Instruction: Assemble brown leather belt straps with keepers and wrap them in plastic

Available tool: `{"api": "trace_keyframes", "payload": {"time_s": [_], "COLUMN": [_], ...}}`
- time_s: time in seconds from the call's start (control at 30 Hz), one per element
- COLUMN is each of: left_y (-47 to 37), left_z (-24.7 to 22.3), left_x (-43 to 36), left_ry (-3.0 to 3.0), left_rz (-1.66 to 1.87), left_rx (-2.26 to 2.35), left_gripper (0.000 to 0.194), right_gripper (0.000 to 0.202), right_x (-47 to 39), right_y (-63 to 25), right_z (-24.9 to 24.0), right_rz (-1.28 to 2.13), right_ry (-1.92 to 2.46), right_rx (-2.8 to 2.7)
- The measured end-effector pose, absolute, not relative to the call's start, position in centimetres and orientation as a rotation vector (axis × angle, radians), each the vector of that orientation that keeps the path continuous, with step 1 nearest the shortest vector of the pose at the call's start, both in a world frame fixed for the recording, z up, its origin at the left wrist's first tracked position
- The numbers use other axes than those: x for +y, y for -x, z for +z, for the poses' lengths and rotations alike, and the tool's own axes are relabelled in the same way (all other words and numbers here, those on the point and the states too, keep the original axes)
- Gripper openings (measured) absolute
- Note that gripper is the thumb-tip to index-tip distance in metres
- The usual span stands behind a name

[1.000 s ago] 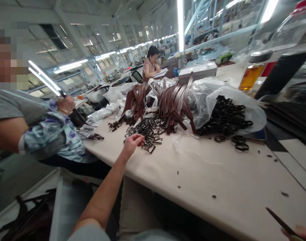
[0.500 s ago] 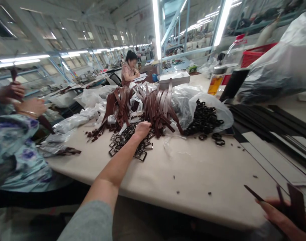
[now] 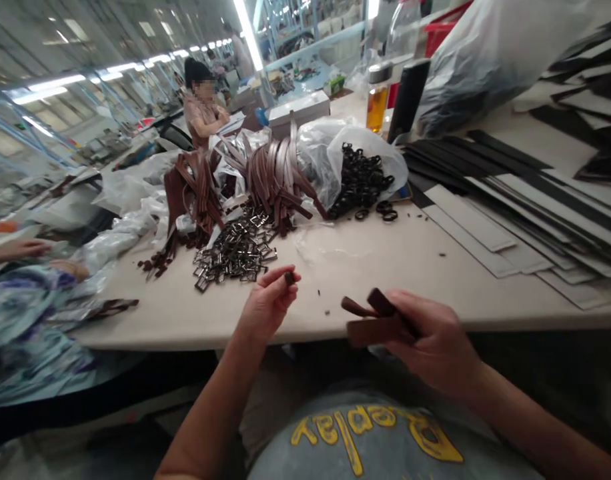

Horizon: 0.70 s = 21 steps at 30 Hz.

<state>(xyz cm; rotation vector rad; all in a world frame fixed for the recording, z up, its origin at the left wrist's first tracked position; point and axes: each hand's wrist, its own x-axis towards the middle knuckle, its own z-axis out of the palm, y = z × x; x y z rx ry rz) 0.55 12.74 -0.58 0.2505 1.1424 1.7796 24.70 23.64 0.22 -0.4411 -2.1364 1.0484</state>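
Observation:
My left hand (image 3: 270, 300) is closed in a pinch on a small dark brown piece (image 3: 289, 279), perhaps a strap loop, in front of the buckle pile. To its right my right hand (image 3: 430, 337) grips several brown leather straps (image 3: 373, 331), their ends pointing left toward the other hand. The two hands are apart, above the table's near edge. Beyond them lies a heap of metal buckles (image 3: 233, 247). Bunches of brown straps (image 3: 278, 177) rest behind it, and small brown pieces (image 3: 158, 265) are scattered at its left.
Black rings (image 3: 363, 177) spill from a clear plastic bag (image 3: 395, 163). Flat black and grey strips (image 3: 490, 223) cover the right side. A jar of amber liquid (image 3: 378, 107) and a black flask (image 3: 409, 100) stand behind. At left a co-worker's floral sleeve (image 3: 30, 333) is close by.
My left hand has drawn back from the buckle pile toward me, now pinching a small brown piece. My right hand with the straps has come up and inward. The view has turned right.

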Motion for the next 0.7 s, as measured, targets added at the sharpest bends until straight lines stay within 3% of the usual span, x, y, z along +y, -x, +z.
{"api": "trace_keyframes", "payload": {"time_s": [0.23,0.43,0.7], "left_y": [-7.0,-7.8,-7.9], "left_z": [-1.2,-0.6,-2.9], "left_x": [11.3,11.5,9.6], "left_ry": [-0.174,-0.153,-0.244], "left_rz": [1.71,1.6,1.514], "left_rx": [1.066,1.109,1.277], "left_gripper": [0.033,0.044,0.052], "right_gripper": [0.014,0.017,0.014], "right_x": [21.3,20.9,20.5], "right_y": [-23.0,-24.3,-24.2], "right_z": [0.6,0.2,-1.5], "right_rz": [0.795,0.58,0.855], "right_ry": [0.276,0.27,0.305], "right_rx": [-2.248,-2.298,-2.126]}}
